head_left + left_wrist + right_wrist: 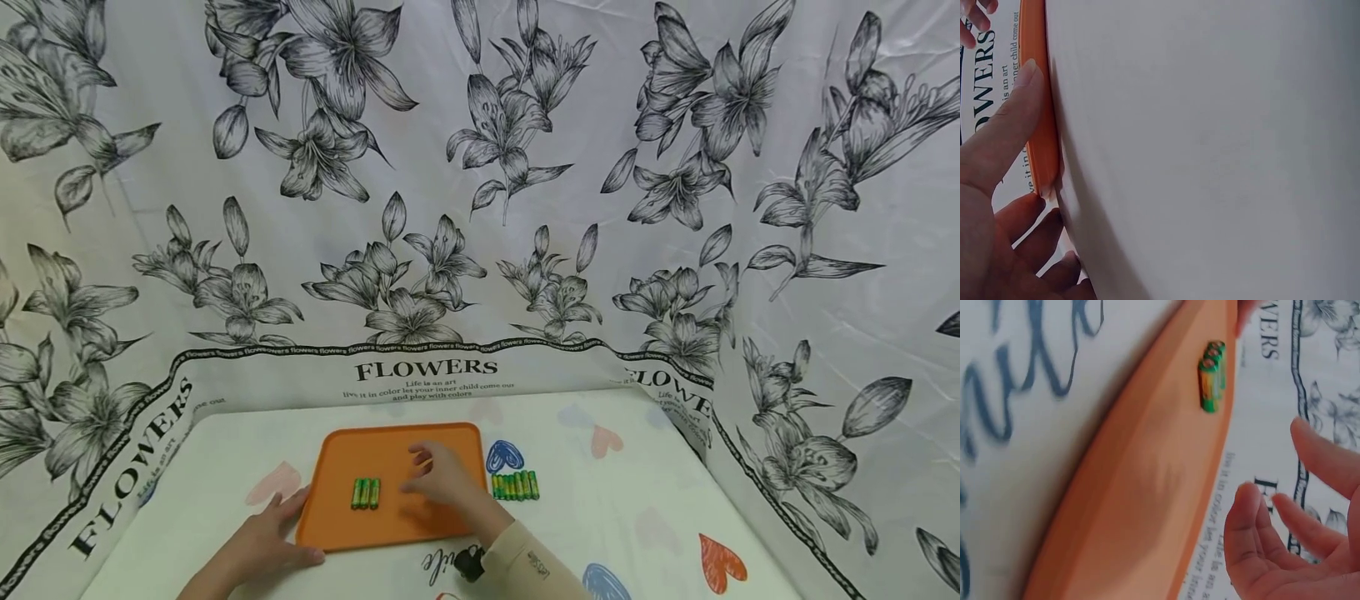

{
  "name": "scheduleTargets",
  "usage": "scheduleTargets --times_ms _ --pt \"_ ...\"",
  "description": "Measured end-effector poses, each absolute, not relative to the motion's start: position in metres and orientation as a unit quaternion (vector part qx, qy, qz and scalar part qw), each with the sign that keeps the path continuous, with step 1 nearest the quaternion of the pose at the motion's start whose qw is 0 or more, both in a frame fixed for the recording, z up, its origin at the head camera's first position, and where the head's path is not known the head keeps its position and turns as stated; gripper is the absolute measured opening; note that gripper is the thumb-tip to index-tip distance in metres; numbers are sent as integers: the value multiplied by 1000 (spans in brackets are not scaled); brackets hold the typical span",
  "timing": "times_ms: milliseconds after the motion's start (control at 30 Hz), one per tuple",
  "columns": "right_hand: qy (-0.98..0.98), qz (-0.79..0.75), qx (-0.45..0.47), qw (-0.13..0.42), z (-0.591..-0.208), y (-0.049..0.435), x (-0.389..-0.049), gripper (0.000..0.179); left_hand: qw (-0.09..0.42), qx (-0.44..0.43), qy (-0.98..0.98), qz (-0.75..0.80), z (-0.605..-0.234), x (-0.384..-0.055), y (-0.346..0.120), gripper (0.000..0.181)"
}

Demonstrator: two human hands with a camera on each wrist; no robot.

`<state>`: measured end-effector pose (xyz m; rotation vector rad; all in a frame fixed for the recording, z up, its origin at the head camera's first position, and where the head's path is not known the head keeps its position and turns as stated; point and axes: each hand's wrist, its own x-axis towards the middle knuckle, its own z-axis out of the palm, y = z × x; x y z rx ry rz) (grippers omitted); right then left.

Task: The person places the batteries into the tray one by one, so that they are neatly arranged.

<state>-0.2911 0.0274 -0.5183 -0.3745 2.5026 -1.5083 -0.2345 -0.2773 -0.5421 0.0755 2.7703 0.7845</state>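
An orange tray (450,442) lies on the white table. Three green batteries (365,493) lie side by side on its left half, also seen in the right wrist view as batteries (1211,383) on the tray (1147,487). My right hand (441,477) hovers over the tray's right half, fingers relaxed and holding nothing. My left hand (266,537) rests flat on the table, touching the tray's left front corner; its fingers (1004,125) lie against the tray's orange rim (1041,125). A row of several green batteries (515,486) lies on the table just right of the tray.
A flower-printed cloth (480,208) walls in the table at the back and both sides. The tablecloth (645,492) has coloured hearts, one blue (504,457) behind the battery row and one orange (720,562) at the front right.
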Motion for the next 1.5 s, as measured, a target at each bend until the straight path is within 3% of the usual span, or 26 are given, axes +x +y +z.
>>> scheduleTargets --times_ms 233,467,833,1233,1500 --pt "848 -501 -141 94 -510 51 -288 61 126 31 954 271 -541 -234 -280 117" --pt "862 -488 -131 38 -512 76 -280 54 129 24 952 276 -542 -234 -277 120" --pt "868 -485 -103 2 -511 127 -279 51 137 19 951 278 -541 -231 -276 121" --pt "880 -469 -73 -11 -525 180 -275 51 135 22 951 277 -538 -234 -276 120" --pt "893 -450 -19 15 -534 205 -278 64 129 28 952 276 -540 -231 -276 119"
